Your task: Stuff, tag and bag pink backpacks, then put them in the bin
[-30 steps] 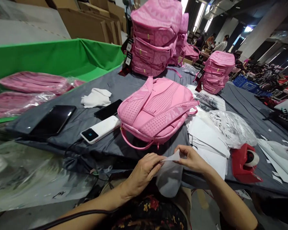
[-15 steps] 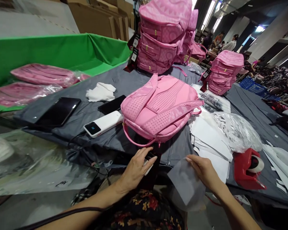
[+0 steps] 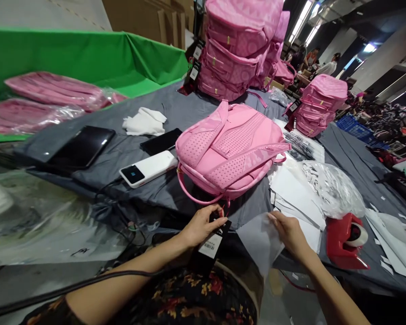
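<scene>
A pink backpack [image 3: 233, 149] lies on the grey-covered table with its shoulder straps facing up. From its near end hangs a black hang tag [image 3: 211, 246] with a white barcode label. My left hand [image 3: 203, 228] pinches the top of that tag between thumb and fingers, just below the backpack's carry handle. My right hand [image 3: 289, 232] is closed on the upper corner of a thin, translucent sheet [image 3: 259, 241], which hangs down past the table's front edge, to the right of the tag.
White papers [image 3: 296, 194] and a clear plastic bag [image 3: 334, 187] lie right of the backpack, with a red tape dispenser [image 3: 347, 243] nearer. A white power bank [image 3: 149, 168], dark phone [image 3: 160, 141] and black tablet [image 3: 83, 148] lie left. Pink backpacks [image 3: 237, 54] stand behind.
My left hand has closed on the hang tag's top, and the tag's label now shows. The right hand still holds the sheet, now raised slightly. The view has shifted a little.
</scene>
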A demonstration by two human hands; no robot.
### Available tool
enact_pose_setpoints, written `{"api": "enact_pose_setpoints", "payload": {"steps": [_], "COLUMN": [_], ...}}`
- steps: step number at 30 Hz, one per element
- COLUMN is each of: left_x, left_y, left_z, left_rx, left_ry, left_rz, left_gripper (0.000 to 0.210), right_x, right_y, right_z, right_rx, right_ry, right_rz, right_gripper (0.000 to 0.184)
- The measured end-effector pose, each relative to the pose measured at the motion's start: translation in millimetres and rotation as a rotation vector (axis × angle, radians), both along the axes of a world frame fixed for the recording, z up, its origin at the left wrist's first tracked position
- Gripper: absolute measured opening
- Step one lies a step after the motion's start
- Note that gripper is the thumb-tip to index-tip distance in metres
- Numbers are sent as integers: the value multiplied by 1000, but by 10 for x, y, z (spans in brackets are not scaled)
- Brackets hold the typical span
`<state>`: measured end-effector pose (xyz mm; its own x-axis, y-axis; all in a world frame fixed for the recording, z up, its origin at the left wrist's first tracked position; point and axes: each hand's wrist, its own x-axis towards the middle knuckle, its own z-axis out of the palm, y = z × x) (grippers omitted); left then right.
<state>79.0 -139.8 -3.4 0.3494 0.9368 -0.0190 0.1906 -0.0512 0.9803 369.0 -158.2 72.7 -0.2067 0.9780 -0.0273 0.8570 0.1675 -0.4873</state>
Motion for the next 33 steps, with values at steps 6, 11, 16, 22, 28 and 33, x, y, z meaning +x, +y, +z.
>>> {"api": "enact_pose_setpoints", "payload": {"steps": [6,11,16,22,28,33], "left_x": [24,137,232,94,100,209], "left_y": [-217,-386,-394,-350,-255,-322], "left_z": [115,83,-58,210,412,215], "left_rx": [-53,59,364,58,-359,83], "left_ry": [-185,-148,60,-214,-597,-185], "left_rz": [172,26,-52,122,38,-76], "left_gripper": [34,33,35,24,33,29], "right_x": [-511,-845,-1004,-747,-696,-908], "right_y": [169,285,426,320,315,570], "right_z": [-246,-339,-247,-298,-418,-475], "right_rx": [-35,-3,-104,-70,-249,25], "right_ry": [-26,203,463,346,176,282], "right_rz": [75,13,5,-37,183,-115], "right_gripper": [27,39,54,47,34,50]}}
